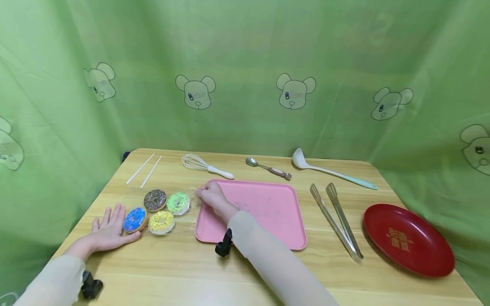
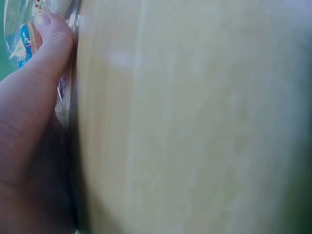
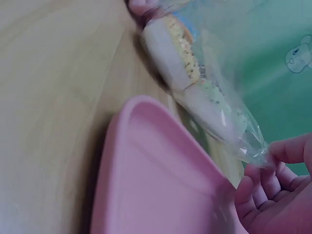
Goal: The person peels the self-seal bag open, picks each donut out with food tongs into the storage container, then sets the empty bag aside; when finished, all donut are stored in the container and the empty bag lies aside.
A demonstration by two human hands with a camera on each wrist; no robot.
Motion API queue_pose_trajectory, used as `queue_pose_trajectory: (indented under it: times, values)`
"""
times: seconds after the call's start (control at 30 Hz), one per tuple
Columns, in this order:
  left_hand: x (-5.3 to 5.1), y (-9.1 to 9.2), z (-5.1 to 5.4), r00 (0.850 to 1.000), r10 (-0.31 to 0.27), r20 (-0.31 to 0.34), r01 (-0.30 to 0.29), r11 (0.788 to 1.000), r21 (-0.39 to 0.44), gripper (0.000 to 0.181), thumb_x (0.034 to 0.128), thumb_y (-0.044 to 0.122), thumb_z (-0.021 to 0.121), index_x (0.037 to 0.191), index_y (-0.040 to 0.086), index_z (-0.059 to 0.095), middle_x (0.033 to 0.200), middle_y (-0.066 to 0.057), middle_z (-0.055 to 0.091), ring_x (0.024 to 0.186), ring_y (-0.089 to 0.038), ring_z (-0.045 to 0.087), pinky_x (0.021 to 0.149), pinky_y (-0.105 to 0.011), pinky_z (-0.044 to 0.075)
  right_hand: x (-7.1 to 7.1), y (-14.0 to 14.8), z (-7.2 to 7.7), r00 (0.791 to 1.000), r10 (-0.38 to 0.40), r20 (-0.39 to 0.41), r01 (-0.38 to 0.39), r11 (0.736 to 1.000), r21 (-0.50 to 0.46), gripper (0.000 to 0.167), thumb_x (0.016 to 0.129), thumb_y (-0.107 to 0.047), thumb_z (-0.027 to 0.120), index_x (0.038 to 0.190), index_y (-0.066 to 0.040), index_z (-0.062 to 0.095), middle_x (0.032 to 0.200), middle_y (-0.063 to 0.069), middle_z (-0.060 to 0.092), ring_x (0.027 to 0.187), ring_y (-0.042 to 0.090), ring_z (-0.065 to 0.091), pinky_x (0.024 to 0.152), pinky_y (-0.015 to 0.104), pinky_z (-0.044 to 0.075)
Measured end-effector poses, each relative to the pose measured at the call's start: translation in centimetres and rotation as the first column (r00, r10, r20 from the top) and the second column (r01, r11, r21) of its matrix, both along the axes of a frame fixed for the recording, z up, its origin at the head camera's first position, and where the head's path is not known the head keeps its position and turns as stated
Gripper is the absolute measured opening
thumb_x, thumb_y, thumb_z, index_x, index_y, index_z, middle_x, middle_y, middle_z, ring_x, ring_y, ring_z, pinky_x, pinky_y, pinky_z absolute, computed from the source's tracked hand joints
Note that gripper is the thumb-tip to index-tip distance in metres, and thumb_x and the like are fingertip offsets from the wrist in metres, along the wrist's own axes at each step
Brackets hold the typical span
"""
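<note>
Four toy-like donuts would exceed my count, so several donuts lie in a clear plastic bag (image 3: 222, 105) on the table's left half: a brown one (image 1: 155, 199), a green one (image 1: 178, 203), a yellow one (image 1: 161, 222) and a blue one (image 1: 135, 219). Thumb and fingers of my right hand (image 1: 216, 197) pinch the bag's right edge, above the tray's left side; the right wrist view shows the pinched plastic. My left hand (image 1: 109, 231) lies with fingers spread at the bag's left, beside the blue donut.
A pink tray (image 1: 264, 212) lies under my right forearm. Behind are white sticks (image 1: 140, 168), a whisk (image 1: 206, 165), a spoon (image 1: 268, 168) and a ladle (image 1: 333, 171). Metal tongs (image 1: 338, 225) and a red plate (image 1: 425, 242) lie to the right. Green curtains (image 1: 245, 51) surround the table.
</note>
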State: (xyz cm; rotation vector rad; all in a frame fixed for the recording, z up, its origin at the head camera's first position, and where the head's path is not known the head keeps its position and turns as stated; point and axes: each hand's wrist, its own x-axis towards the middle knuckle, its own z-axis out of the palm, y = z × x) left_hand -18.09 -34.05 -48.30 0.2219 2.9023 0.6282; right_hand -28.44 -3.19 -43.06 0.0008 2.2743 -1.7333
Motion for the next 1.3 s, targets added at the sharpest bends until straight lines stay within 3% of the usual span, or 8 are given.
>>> queue_pose_trajectory:
  times: [0.3,0.8,1.07,1.3]
  values:
    - [0.1,-0.5,-0.2,1.000,0.000,0.000,0.000,1.000,-0.015,0.117,0.0800,0.071,0.048,0.140,-0.012,-0.010,0.145,-0.033,-0.016,0.128,-0.052,-0.021,0.090,-0.068,-0.023,-0.5,1.4,-0.6,0.994,-0.073,0.087,0.087,0.980,-0.181,0.007,0.081,0.001,0.059,0.084,0.006,0.062,0.060,0.006,0.053,0.046,0.012,0.046,0.043,0.022,0.042]
    - [0.7,0.8,1.5,1.000,0.004,0.013,-0.004,1.000,-0.013,0.111,0.0828,0.060,0.055,0.140,-0.015,-0.004,0.145,-0.036,-0.010,0.129,-0.053,-0.016,0.092,-0.069,-0.018,-0.9,3.3,-0.9,0.988,-0.025,0.153,0.049,0.986,-0.158,0.003,0.080,-0.003,0.063,0.080,-0.001,0.063,0.064,0.009,0.059,0.047,0.014,0.050,0.042,0.022,0.044]
    - [0.3,-0.1,1.1,1.000,-0.010,0.008,0.010,1.000,0.008,0.111,0.0829,0.062,0.054,0.141,-0.012,-0.006,0.145,-0.033,-0.015,0.129,-0.051,-0.019,0.091,-0.070,-0.019,-0.5,4.7,0.0,0.989,0.008,0.145,0.017,0.986,-0.167,0.017,0.085,-0.007,0.063,0.098,0.003,0.063,0.075,0.012,0.062,0.054,0.015,0.054,0.047,0.023,0.047]
    - [-0.1,-1.2,0.3,1.000,-0.012,0.015,0.012,1.000,-0.004,0.117,0.0800,0.070,0.050,0.141,-0.008,-0.012,0.145,-0.031,-0.018,0.129,-0.050,-0.022,0.089,-0.069,-0.021,0.7,7.9,1.1,0.994,0.036,0.101,-0.016,0.981,-0.192,0.029,0.089,-0.011,0.062,0.111,0.007,0.057,0.084,0.014,0.063,0.057,0.013,0.055,0.049,0.022,0.047]
